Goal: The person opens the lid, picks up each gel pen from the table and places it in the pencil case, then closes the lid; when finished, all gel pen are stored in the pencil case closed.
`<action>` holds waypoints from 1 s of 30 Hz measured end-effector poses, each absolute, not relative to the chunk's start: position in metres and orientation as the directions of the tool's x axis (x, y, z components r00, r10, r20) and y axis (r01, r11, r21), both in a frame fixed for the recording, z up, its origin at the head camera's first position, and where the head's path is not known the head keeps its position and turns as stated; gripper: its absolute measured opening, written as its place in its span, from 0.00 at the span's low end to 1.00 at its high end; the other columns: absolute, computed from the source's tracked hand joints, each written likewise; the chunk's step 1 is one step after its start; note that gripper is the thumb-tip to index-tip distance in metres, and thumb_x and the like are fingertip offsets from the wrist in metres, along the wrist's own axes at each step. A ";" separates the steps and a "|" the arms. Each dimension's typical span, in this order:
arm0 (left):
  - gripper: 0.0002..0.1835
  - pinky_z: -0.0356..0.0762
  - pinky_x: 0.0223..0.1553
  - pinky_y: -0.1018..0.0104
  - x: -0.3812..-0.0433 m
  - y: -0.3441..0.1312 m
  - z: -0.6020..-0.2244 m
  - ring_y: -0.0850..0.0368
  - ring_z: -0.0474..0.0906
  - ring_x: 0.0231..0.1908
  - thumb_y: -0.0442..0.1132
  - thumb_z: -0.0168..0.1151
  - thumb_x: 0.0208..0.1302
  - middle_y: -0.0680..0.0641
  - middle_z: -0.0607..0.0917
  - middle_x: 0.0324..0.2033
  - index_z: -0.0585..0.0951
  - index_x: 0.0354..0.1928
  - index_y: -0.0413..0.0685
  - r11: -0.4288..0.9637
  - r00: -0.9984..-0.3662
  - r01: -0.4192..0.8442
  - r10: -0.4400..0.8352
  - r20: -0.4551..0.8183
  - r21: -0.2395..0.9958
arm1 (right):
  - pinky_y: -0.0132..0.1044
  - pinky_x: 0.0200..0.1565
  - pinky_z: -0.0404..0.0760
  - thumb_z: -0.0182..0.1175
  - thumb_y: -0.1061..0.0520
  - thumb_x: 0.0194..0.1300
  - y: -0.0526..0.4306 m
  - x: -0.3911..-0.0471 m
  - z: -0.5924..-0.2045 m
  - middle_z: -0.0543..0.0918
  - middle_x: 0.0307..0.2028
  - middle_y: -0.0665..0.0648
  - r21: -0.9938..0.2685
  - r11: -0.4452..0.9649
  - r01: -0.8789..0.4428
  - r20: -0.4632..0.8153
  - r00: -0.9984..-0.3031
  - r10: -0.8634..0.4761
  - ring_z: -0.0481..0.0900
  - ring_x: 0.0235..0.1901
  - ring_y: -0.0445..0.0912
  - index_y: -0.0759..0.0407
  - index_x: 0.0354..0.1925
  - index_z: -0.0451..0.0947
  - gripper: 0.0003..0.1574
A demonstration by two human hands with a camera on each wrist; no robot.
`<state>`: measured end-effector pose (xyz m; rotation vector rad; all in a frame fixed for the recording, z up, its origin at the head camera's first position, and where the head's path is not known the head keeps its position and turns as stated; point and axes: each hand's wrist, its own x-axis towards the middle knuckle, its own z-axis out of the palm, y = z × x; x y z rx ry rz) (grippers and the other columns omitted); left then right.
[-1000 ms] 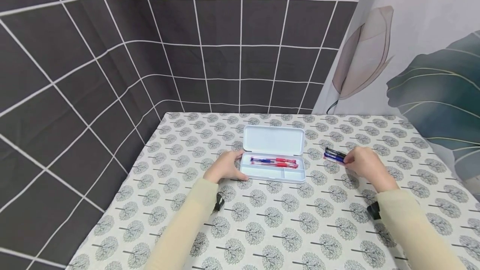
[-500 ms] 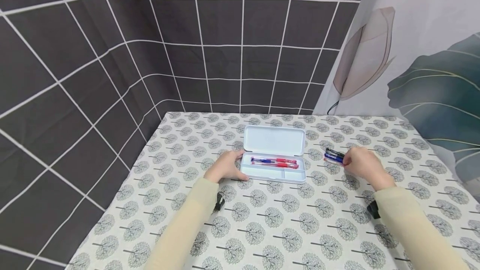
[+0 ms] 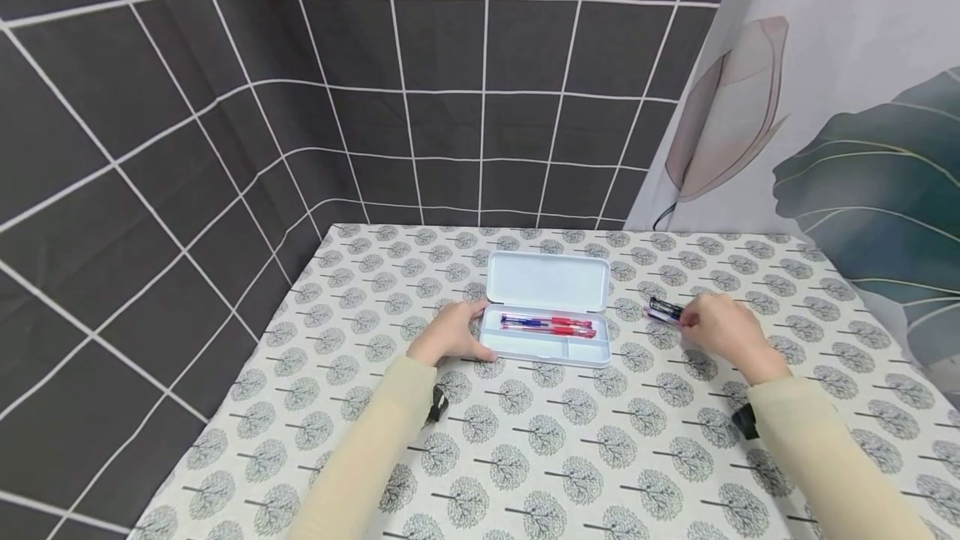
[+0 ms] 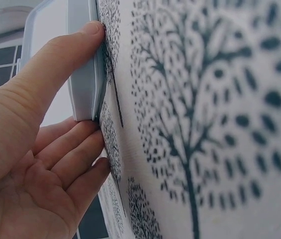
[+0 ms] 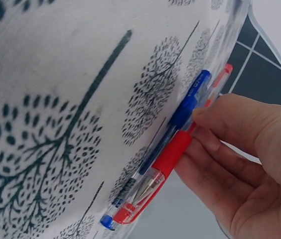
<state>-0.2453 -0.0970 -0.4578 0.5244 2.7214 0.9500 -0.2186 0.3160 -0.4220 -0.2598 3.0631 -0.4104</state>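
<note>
A pale blue pencil case (image 3: pixel 525 347) lies with its lid raised, a blue pen (image 3: pixel 513 320) and red pens (image 3: pixel 573 332) in its long compartment. My left hand (image 3: pixel 450 332) holds the case's left end; in the left wrist view the thumb (image 4: pixel 75 47) lies along the front wall and the fingers touch the end corner. To the right of the case, my right hand (image 3: pixel 727 336) pinches a red pen (image 5: pixel 173 152) between thumb and fingers. A blue pen (image 5: pixel 185 109) lies right beside it, and a black pen (image 3: pixel 663 307) shows just beyond in the head view.
The table (image 3: pixel 570 457) wears a white cloth printed with grey trees. Behind it hangs a dark curtain (image 3: pixel 442 123) with white grid lines. A pale curtain (image 3: pixel 817 48) with large leaves hangs at the right. A dark band (image 3: pixel 746 421) sits under the right wrist.
My right hand has shifted slightly left, and the red pen's end has moved left and away, now covering more of the blue pen. The left hand and the case stay put.
</note>
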 end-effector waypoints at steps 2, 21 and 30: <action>0.52 0.68 0.67 0.50 -0.245 -0.097 -0.458 0.46 0.76 0.59 0.44 0.84 0.34 0.46 0.79 0.62 0.71 0.67 0.50 0.728 -0.914 0.261 0.397 -0.080 0.634 | 0.55 0.34 0.81 0.67 0.59 0.53 0.314 -0.219 -0.421 0.87 0.35 0.63 -0.261 0.951 -0.167 0.002 -0.985 -0.172 0.81 0.28 0.49 0.63 0.37 0.86 0.11; 0.50 0.69 0.67 0.50 -0.245 -0.097 -0.459 0.47 0.76 0.59 0.44 0.84 0.34 0.46 0.80 0.60 0.73 0.66 0.51 0.721 -0.914 0.260 0.399 -0.078 0.642 | 0.55 0.38 0.83 0.66 0.62 0.57 0.296 -0.216 -0.410 0.87 0.36 0.65 -0.325 0.928 -0.183 0.028 -0.983 -0.184 0.84 0.28 0.48 0.65 0.40 0.85 0.12; 0.50 0.69 0.66 0.50 -0.245 -0.098 -0.458 0.46 0.76 0.59 0.44 0.84 0.34 0.45 0.80 0.60 0.72 0.66 0.50 0.720 -0.911 0.270 0.406 -0.073 0.639 | 0.41 0.29 0.85 0.64 0.64 0.58 0.283 -0.216 -0.404 0.87 0.36 0.67 -0.375 0.908 -0.186 0.033 -0.982 -0.187 0.82 0.22 0.44 0.69 0.42 0.84 0.13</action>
